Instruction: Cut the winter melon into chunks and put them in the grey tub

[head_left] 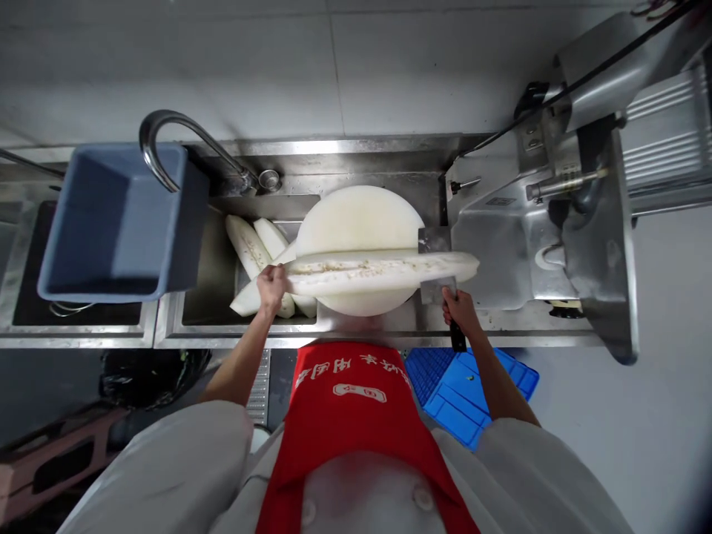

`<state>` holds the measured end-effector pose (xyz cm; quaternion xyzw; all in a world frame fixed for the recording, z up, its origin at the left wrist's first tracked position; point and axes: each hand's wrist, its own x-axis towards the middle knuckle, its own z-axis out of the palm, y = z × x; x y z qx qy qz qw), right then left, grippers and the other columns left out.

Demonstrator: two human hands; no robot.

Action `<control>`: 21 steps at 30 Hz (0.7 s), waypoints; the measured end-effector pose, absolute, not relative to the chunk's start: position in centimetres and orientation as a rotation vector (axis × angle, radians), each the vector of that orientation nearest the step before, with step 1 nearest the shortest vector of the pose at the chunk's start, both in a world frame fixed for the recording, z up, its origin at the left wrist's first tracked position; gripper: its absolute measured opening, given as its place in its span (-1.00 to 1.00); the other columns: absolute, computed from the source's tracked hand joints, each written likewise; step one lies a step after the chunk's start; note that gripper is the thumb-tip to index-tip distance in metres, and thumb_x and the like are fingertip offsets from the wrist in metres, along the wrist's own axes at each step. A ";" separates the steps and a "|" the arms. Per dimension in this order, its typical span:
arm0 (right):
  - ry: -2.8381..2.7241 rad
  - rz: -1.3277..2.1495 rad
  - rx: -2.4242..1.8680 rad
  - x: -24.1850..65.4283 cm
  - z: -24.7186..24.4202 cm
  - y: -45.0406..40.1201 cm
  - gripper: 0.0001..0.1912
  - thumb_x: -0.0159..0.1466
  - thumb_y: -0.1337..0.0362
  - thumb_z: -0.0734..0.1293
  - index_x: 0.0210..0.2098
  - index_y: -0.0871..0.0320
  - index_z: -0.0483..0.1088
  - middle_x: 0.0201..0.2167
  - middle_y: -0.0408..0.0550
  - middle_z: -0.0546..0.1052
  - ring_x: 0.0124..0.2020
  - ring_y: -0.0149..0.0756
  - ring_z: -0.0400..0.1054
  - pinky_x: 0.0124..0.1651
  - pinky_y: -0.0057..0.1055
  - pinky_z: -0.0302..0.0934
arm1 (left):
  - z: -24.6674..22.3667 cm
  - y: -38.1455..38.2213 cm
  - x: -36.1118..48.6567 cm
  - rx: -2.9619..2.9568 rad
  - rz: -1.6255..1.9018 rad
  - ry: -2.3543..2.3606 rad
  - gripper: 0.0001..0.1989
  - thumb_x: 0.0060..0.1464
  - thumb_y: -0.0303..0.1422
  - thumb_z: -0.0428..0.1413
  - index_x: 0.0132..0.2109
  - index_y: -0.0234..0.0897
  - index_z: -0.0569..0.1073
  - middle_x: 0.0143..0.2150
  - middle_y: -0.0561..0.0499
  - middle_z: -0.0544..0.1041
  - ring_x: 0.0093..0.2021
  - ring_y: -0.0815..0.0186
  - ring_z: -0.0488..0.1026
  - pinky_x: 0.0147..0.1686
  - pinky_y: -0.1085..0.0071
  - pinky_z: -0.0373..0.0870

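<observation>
A long, pale, halved gourd [361, 271] lies cut side up across a round white cutting board [361, 215], its right end reaching past the board. My left hand [272, 287] is closed around the gourd's left end. A cleaver [434, 240] with a wide blade and black handle is in my right hand [459, 310]. The blade passes beneath the right part of the gourd, which hides its middle. More pale gourd pieces [248, 245] rest in the sink [214, 259] left of the board.
A blue-grey bin [111, 222] stands over the left counter, beside a curved faucet [189, 122]. To the right is a metal slicing machine [601, 245] with a large plate. Blue plastic mats [464, 393] lie on the floor below the counter's edge.
</observation>
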<state>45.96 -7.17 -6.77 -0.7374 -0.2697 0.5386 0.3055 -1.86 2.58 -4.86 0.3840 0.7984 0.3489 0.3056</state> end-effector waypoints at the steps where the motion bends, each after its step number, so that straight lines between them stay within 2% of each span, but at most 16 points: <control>1: -0.708 1.405 -1.948 46.3 -6.7 -7.1 -0.36 0.16 -0.35 0.39 -0.38 -0.01 0.04 -0.74 -0.36 0.19 -0.78 -0.44 0.10 -0.76 -0.48 0.03 | -4.9 2.6 -0.9 1.014 0.922 2.091 -0.74 0.07 -0.16 0.04 -0.38 -0.28 0.36 -0.56 0.15 0.17 -0.53 0.44 0.08 -0.55 0.49 0.04; 11: -0.656 1.566 -1.875 47.6 -7.6 -9.4 -0.34 0.12 -0.36 0.43 -0.41 0.00 0.07 -0.75 -0.37 0.17 -0.79 -0.47 0.03 -0.79 -0.50 0.04 | -5.6 3.5 -0.7 1.102 0.941 2.053 -0.74 0.07 -0.16 0.05 -0.36 -0.29 0.38 -0.54 0.14 0.21 -0.50 0.43 0.13 -0.53 0.50 0.10; 21: -0.676 1.522 -1.973 46.5 -7.0 -10.3 -0.46 0.26 -0.23 0.38 -0.42 0.01 0.10 -0.76 -0.34 0.19 -0.80 -0.46 0.07 -0.78 -0.50 0.01 | -5.6 4.0 -0.4 1.099 0.948 2.141 -0.73 0.02 -0.16 0.07 -0.37 -0.31 0.42 -0.55 0.13 0.25 -0.51 0.41 0.17 -0.52 0.47 0.11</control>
